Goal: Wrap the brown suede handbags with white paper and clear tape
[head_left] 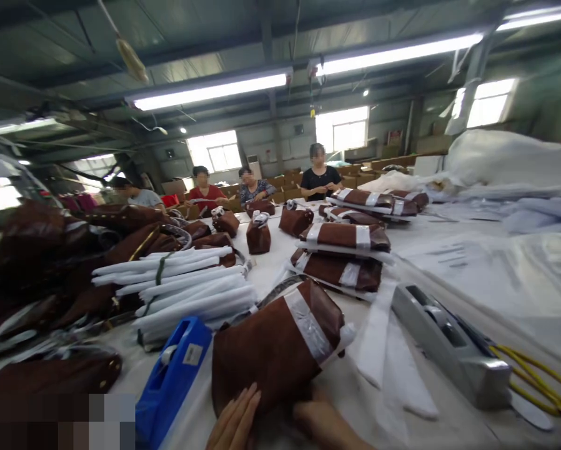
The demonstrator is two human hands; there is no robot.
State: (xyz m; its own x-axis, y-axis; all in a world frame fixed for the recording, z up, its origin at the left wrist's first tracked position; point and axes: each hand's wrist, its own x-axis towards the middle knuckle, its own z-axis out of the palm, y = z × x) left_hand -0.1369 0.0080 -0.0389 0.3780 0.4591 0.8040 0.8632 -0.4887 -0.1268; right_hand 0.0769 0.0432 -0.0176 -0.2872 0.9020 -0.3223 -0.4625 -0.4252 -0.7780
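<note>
A brown handbag (266, 344) lies in front of me on the white table, tilted, with a band of clear tape (308, 325) around one end and white padding sticking out at its right side. My left hand (236, 419) rests on the bag's near face, fingers stretched out and flat. At the lower right edge of the bag is my right hand (327, 422), its fingers blurred and partly hidden in the bag's shadow. A blue tape dispenser (175, 378) stands left of the bag, and a grey tape dispenser (453, 350) to the right.
Bundled white rolls (196, 294) lie behind the blue dispenser. Taped brown bags (341, 269) are stacked beyond mine, with more brown bags (32, 250) piled at left. White strips (397, 369) and yellow-handled scissors (533, 375) lie at right. Several people (320, 178) work across the table.
</note>
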